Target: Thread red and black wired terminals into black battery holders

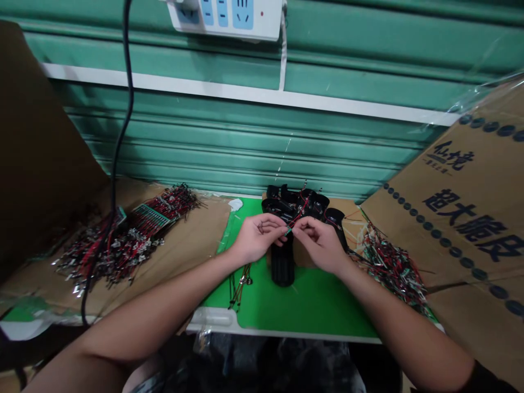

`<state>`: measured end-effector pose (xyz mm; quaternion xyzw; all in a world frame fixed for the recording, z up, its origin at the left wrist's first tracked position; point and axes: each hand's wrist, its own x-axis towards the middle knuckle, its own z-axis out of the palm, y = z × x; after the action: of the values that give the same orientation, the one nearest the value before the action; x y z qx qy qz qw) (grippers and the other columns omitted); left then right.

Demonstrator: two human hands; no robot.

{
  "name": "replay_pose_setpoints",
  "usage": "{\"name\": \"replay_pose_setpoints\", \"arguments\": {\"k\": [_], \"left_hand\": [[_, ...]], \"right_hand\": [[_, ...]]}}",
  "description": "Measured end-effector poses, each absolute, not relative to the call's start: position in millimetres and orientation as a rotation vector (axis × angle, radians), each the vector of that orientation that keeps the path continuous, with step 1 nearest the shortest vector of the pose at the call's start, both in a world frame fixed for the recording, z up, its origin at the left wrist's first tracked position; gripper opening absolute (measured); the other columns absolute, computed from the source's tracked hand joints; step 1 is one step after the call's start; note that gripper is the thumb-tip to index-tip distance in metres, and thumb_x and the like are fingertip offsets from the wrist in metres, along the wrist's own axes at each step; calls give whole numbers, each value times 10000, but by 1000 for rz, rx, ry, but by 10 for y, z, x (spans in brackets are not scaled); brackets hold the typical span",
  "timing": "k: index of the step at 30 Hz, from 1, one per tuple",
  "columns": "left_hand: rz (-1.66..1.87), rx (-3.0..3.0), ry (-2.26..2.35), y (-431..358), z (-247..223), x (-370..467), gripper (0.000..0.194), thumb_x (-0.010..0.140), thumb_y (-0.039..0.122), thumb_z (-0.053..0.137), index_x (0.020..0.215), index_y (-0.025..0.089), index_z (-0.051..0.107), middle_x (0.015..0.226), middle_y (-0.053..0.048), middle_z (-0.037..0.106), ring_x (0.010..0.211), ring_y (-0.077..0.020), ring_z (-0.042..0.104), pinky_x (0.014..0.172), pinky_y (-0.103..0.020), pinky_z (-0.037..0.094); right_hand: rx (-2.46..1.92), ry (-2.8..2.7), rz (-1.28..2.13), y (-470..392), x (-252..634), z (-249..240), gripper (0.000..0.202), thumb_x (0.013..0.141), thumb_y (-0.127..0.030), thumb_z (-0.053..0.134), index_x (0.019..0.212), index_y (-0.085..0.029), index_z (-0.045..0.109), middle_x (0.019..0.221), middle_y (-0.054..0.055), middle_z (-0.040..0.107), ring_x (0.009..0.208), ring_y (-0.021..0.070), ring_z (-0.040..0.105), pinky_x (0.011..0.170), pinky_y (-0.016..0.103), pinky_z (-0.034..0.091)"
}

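My left hand [262, 236] is closed in a pinch on a small green circuit board [289, 231] with thin red and black wires. Pinched fingers of my right hand [321, 240] meet it from the other side, at the wired end. Just below the hands a ribbed black cylindrical housing [283, 268] lies on the green tabletop [323, 305]. Several more black housings [319, 202] are grouped behind the fingers, some with red wires sticking out. My fingers partly cover the board and its wires.
Wired boards [118, 245] are heaped on cardboard at left, and another tangled wire pile [393, 267] is at right. A few loose wires [241, 286] lie near the front. A black cable [123, 131] hangs at left. A cardboard box [458, 218] flanks the right; a power strip [229, 16] is above.
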<state>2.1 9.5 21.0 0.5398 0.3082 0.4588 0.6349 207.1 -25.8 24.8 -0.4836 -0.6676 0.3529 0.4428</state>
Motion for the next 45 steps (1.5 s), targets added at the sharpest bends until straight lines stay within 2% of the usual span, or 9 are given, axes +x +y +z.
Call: {"name": "replay_pose_setpoints", "arguments": {"k": [8, 13, 17, 21, 26, 35, 40, 45], "left_hand": [[1030, 1308, 724, 45, 233, 35, 371, 771, 433, 925, 918, 131, 767, 780, -83, 773, 701, -176, 747, 625, -265, 618], [1068, 1335, 759, 36, 284, 20, 392, 763, 444, 925, 941, 147, 742, 766, -60, 751, 650, -166, 725, 570, -256, 607], [1002, 1360, 821, 42, 282, -4, 381, 771, 467, 907, 862, 150, 718, 652, -28, 692, 530, -138, 654, 502, -245, 580], [934, 1355, 815, 48, 277, -14, 359, 790, 465, 877, 849, 140, 735, 612, -36, 687, 493, -134, 637, 477, -235, 558], [972, 1339, 801, 54, 268, -6, 328, 749, 419, 891, 830, 141, 737, 623, -49, 712, 518, -149, 669, 510, -254, 593], [915, 1334, 751, 20, 306, -13, 283, 736, 355, 895, 797, 148, 711, 604, -40, 708, 493, -136, 658, 487, -230, 569], [857, 1328, 722, 2, 297, -9, 278, 737, 339, 875, 783, 159, 669, 592, -26, 696, 466, -127, 638, 452, -217, 540], [855, 1352, 712, -17, 286, 13, 251, 724, 303, 843, 751, 169, 632, 580, -8, 678, 445, -110, 605, 432, -206, 522]], "right_hand": [[-1142, -1646, 955, -259, 2044, 252, 339, 994, -527, 700, 932, -194, 680, 855, 42, 722, 735, 175, 667, 653, 289, 515], [-1145, -1605, 963, -248, 2043, 256, 378, 978, -576, 706, 961, -202, 661, 736, 10, 647, 647, 165, 614, 547, 271, 474], [-1147, -1545, 939, -247, 2025, 221, 387, 963, -592, 713, 977, -212, 639, 708, -5, 605, 619, 163, 595, 518, 266, 454], [-1148, -1560, 921, -259, 2014, 205, 343, 994, -547, 686, 996, -207, 639, 750, 9, 641, 627, 162, 603, 554, 274, 477], [-1204, -1715, 801, -271, 2041, 207, 294, 1016, -478, 658, 980, -188, 690, 814, 47, 706, 708, 189, 646, 630, 294, 504], [-1146, -1734, 823, -286, 2024, 257, 257, 1016, -391, 601, 861, -206, 689, 651, 5, 607, 648, 188, 597, 619, 303, 480], [-1106, -1728, 828, -301, 2001, 244, 210, 985, -359, 596, 872, -203, 680, 660, 2, 605, 610, 169, 575, 592, 294, 465], [-1066, -1618, 999, -349, 1936, 219, 125, 943, -333, 616, 899, -217, 626, 626, -33, 571, 484, 129, 511, 479, 267, 416]]}}
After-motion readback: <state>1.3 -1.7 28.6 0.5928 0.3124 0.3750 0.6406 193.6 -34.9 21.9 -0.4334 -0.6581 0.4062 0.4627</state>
